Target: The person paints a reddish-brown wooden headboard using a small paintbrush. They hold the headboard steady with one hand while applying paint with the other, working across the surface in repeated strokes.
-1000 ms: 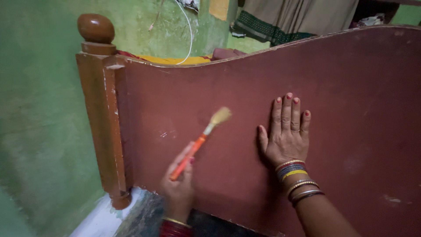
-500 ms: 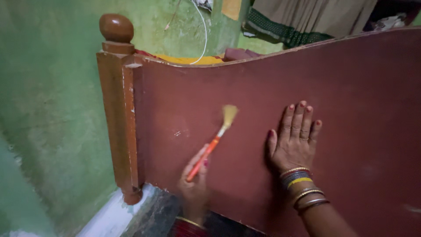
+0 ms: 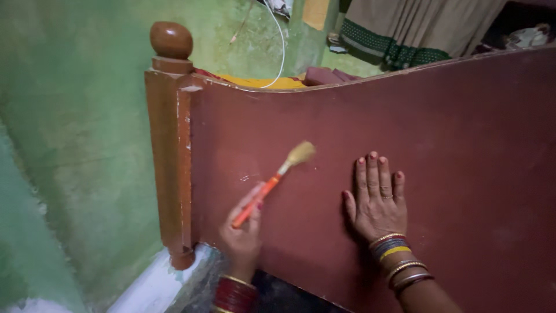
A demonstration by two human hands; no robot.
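Landmark: the reddish-brown bed board [image 3: 440,116], a wide panel with a wavy top edge, filling most of the view.

Left of the board: green wall [image 3: 69,127], rough and patchy. At the board's left edge stands a wooden corner post [image 3: 171,168], upright, lighter brown, topped by a round knob [image 3: 171,39]. The post's foot sits by a pale strip of floor [image 3: 150,284].

In front of the board's lower left part: the left hand [image 3: 242,235], fingers curled tight round the orange handle of a small paintbrush [image 3: 272,184]. Red bangles on that wrist. The brush slants up and to the right; its pale bristles [image 3: 302,153] lie against the board face, just right of a small pale scratch mark [image 3: 249,177].

Right of the brush, near the board's middle: the right hand [image 3: 376,203], fingers together and extended, palm pressed flat on the board, holding nothing. Red nail polish, a ring, several coloured bangles on the wrist.

Behind the board's top edge: a yellow cloth [image 3: 255,81], a white cable [image 3: 280,46] hanging down the wall, and a beige fabric with a dark green border [image 3: 405,35] further right.
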